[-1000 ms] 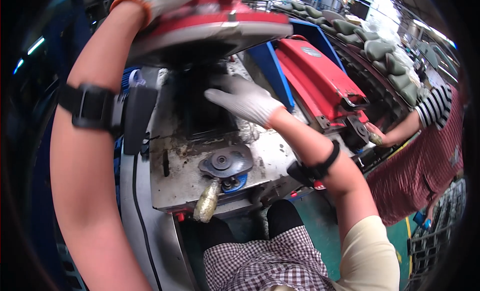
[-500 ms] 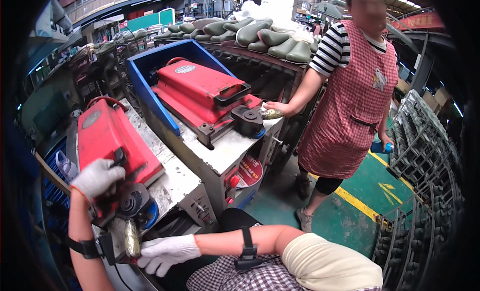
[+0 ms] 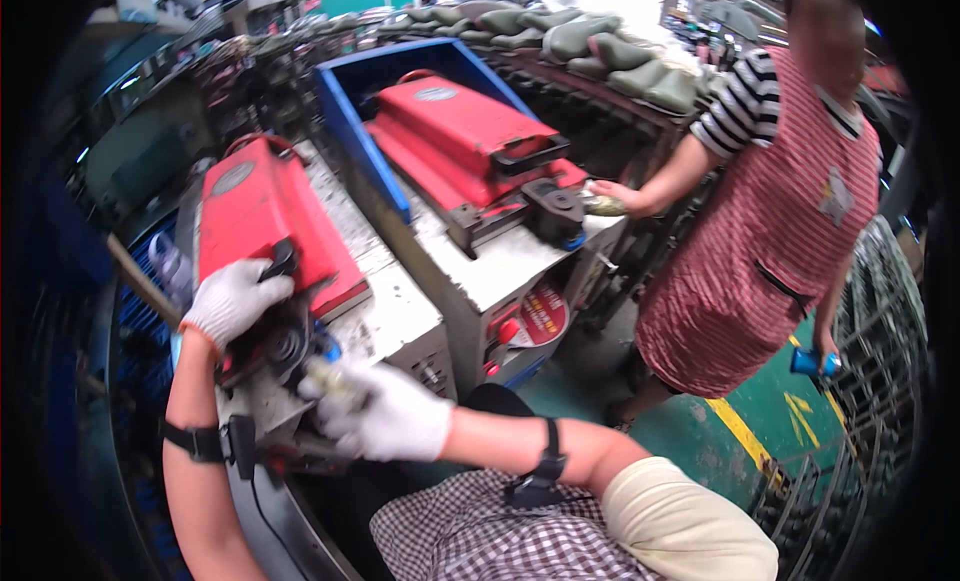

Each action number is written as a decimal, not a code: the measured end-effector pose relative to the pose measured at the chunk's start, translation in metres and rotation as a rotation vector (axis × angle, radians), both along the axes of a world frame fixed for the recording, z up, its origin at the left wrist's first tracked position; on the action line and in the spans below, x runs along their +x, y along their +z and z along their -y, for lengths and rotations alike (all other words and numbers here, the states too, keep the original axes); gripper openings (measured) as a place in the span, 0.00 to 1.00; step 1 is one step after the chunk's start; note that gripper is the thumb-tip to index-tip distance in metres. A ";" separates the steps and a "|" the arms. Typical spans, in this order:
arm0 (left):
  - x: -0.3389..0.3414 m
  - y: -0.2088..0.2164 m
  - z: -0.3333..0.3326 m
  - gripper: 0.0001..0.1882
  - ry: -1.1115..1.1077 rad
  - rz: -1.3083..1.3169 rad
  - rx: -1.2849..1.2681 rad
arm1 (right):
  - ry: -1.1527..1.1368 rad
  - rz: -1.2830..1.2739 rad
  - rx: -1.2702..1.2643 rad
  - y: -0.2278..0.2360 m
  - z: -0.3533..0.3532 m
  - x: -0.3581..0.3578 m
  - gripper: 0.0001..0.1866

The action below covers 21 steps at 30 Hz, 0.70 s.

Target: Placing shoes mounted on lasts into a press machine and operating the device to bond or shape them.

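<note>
My left hand [image 3: 238, 303], in a white knit glove, is closed on the black handle [image 3: 284, 257] at the near end of a red machine cover [image 3: 265, 216]. Below that hand sits a dark round pivot block [image 3: 287, 345] with a blue edge. From it sticks a lever grip [image 3: 328, 378] wrapped in shiny yellowish tape. My gloved right hand [image 3: 390, 411] closes around this grip, partly blurred by motion, and its fingers hide most of the wrapping.
A second red machine [image 3: 455, 131] stands in a blue surround to the right. A co-worker in a red checked apron [image 3: 760, 251] has a hand on its lever and holds a blue can [image 3: 815, 362]. Green boots [image 3: 590, 41] lie on a rack behind; metal racks [image 3: 890, 331] line the right.
My right hand has moved from beside the wrapped grip onto it. My left hand stays at the black handle. The whole view has shifted, so the machines appear further right and higher.
</note>
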<state>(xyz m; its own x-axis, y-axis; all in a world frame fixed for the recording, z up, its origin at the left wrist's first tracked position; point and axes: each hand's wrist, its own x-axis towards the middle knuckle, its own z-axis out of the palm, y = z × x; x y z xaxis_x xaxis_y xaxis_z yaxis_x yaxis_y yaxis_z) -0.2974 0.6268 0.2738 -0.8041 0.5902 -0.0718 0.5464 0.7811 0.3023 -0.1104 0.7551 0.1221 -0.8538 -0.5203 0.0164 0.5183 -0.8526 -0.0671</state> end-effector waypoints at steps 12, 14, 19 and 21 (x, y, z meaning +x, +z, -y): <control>0.011 0.019 -0.018 0.29 0.068 0.003 -0.011 | -1.397 -0.442 2.056 0.056 -0.282 0.047 0.15; 0.013 0.019 -0.024 0.29 0.113 -0.016 0.012 | -1.468 -0.333 2.630 0.058 -0.343 0.049 0.14; 0.015 0.006 -0.044 0.22 0.259 -0.056 0.560 | -1.138 -0.352 2.858 0.035 -0.418 0.040 0.19; 0.024 0.003 -0.062 0.20 0.247 -0.137 0.628 | -1.079 -0.325 2.853 0.033 -0.427 0.036 0.21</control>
